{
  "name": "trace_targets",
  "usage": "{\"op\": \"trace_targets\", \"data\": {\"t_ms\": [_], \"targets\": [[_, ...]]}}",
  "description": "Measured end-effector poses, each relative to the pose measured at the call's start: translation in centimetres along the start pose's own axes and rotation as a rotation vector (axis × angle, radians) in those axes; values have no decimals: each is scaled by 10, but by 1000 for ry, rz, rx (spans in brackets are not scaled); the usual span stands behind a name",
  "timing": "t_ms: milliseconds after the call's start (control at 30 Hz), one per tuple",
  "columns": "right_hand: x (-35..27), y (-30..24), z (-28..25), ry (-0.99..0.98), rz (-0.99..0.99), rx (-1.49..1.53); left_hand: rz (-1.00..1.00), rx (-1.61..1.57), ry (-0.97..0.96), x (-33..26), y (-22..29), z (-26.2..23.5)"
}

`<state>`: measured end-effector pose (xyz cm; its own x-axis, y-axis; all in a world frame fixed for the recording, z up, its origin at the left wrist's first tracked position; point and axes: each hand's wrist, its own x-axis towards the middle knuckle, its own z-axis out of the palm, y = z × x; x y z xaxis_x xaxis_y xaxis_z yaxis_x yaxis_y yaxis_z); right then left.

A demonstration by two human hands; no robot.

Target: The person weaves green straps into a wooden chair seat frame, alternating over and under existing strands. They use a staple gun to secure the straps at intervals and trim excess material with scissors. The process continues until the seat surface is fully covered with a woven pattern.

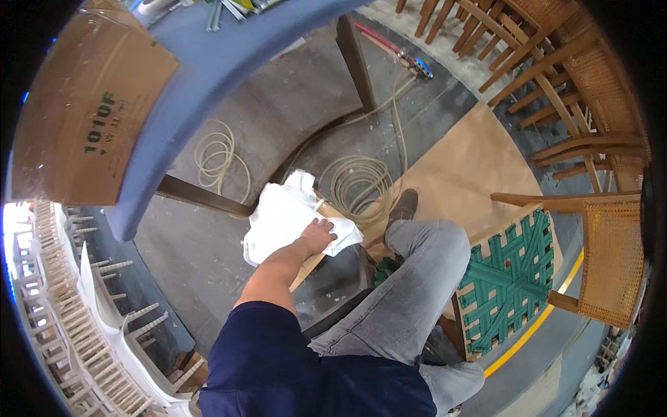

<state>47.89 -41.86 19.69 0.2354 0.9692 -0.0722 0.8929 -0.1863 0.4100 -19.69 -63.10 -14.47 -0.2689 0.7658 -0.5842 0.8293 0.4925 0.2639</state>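
My left hand [318, 236] lies on a crumpled white cloth [278, 215], its fingers bent and gripping the material. Beneath the cloth, parts of a light wooden frame [306, 273] stick out at its edges. To the right of my leg stands a wooden seat frame [517, 285] with green webbing strips woven and crossed over it. My right hand is outside the picture.
A blue padded table [177, 132] curves along the left, with a cardboard box [90, 104] on it. Coiled hose [358, 184] lies on the floor near my shoe [405, 203]. Wooden chairs with woven cane [611, 257] are stacked at right, white spindled furniture [83, 326] at left.
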Motion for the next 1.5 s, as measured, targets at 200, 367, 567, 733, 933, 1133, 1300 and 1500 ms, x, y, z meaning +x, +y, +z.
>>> {"op": "trace_targets", "data": {"t_ms": [200,367,567,733,933,1133,1300,1500], "targets": [[16,7,-22,111,-161,-16,46,135,-121,7,1,13],[64,-60,-33,160,-277,415,55,2,73,-34,-9,-25],[12,-358,-104,-80,-934,958,20,-191,450,-118,-6,-39],[-166,-546,-94,-470,-1872,850,69,-134,529,-146,14,-60],[-241,-592,-11,-488,-1986,201,55,-140,632,-179,32,-58],[-228,-589,-2,-658,-1890,352,-246,-323,988,-180,37,-56],[-223,-595,3,-678,-1838,453,-919,-1487,613,-164,59,-17],[-229,-593,5,-814,-1729,492,-661,-2483,397,-132,61,9]]}}
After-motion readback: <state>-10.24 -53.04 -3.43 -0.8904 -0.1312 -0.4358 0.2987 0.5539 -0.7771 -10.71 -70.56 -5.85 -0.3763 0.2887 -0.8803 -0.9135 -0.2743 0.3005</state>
